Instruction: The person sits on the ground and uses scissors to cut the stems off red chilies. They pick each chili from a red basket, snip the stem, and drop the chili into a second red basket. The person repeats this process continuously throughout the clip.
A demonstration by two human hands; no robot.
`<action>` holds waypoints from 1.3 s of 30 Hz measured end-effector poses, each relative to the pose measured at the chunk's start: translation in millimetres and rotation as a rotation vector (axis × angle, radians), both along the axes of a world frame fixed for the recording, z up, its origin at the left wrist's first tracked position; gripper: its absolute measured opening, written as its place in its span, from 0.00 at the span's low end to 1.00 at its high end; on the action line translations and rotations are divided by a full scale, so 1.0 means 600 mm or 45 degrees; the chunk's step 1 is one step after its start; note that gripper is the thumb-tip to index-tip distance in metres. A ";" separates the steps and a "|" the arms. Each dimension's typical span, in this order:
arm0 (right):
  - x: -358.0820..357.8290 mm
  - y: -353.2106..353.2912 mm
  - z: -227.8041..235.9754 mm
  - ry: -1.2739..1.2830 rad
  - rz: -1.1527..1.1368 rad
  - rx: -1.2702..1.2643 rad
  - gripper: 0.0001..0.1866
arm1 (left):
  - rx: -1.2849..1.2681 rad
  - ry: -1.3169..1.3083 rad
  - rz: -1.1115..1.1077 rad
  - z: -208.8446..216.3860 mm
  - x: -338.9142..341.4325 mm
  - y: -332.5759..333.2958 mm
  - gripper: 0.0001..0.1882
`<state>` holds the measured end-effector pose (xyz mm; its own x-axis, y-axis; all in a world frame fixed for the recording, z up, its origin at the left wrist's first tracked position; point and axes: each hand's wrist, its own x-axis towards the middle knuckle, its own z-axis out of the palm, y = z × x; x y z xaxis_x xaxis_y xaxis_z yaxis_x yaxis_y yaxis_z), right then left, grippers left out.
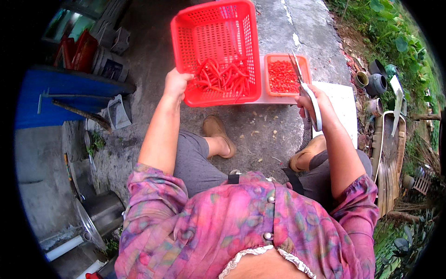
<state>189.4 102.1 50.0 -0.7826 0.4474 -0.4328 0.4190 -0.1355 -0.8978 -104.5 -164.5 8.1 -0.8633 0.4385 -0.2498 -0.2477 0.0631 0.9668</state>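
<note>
My left hand [177, 83] grips the near left rim of a red plastic basket [215, 18], which is tilted so that its inside faces me. Whole red chili peppers [223, 76] lie heaped at the basket's near end. In my right hand [319, 104] is a pair of scissors [304, 79], its blades pointing up and away from me, just right of a smaller orange-red basket [306, 63]. Chopped red chili pieces [282, 77] spread across the bottom of that smaller basket. The scissors' blades look nearly closed.
Both baskets are at a low pale table [269, 99] in front of my feet. A white board [337, 104] lies to the right. Pots [377, 83] and plants line the right side. On the left stand a blue panel [65, 100] and a grey dustpan [119, 113].
</note>
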 end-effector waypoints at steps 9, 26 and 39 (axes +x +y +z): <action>0.010 0.011 -0.006 -0.010 0.004 -0.015 0.10 | -0.338 -0.362 -0.135 -0.156 -0.040 -0.006 0.16; 0.002 0.007 -0.002 -0.166 0.097 0.116 0.15 | -1.017 1.227 -0.172 -0.130 0.008 0.073 0.18; 0.012 0.013 -0.012 -0.151 0.116 0.147 0.17 | -1.042 0.957 -1.124 -0.142 0.110 0.138 0.14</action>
<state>196.4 110.1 42.7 -0.7686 0.4293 -0.4743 0.5289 0.0092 -0.8487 -38.5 -81.9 -77.0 -0.4247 0.8529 -0.3035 0.7157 0.5216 0.4644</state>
